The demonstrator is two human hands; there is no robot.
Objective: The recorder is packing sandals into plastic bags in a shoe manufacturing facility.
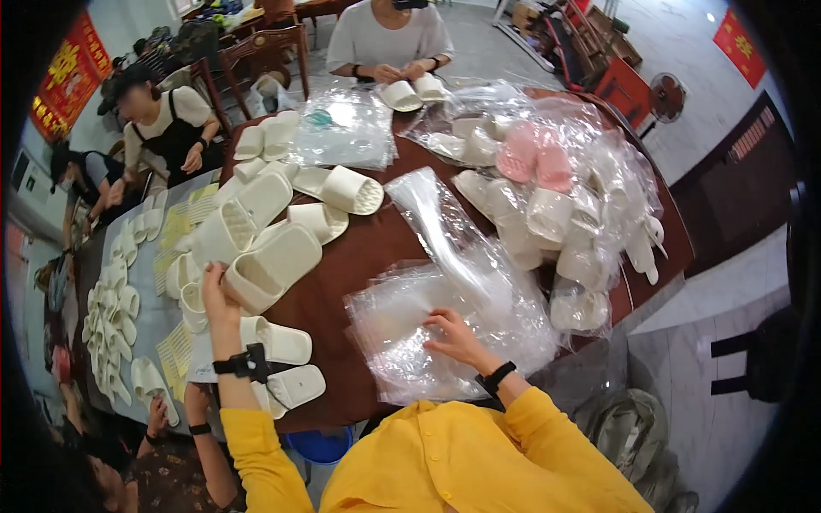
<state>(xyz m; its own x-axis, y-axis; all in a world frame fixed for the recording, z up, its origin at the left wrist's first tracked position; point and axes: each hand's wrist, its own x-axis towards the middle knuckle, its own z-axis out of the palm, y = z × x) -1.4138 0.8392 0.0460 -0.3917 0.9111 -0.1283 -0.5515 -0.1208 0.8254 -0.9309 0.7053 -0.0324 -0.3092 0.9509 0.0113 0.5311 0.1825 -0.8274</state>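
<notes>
My left hand (221, 297) is closed at the edge of a white slipper (278, 267), its fingers by the strap. A second white slipper (242, 219) lies right beside that one, and I cannot tell if the hand grips both. Over a stack of clear plastic bags (398, 321) on the table is my right hand (455, 339). Its fingers are bent and apart, with the tips at or just above the top bag. Two more white slippers (295, 386) lie near my left wrist, soles toward the table's front edge.
Bagged white and pink slippers (547, 209) are heaped at the right. More clear bags (346, 128) lie at the back. Across the brown table (342, 291), a person (389, 43) handles white slippers. People sit along the grey table (158, 299) at left, among many slippers. A blue bucket (321, 446) stands below.
</notes>
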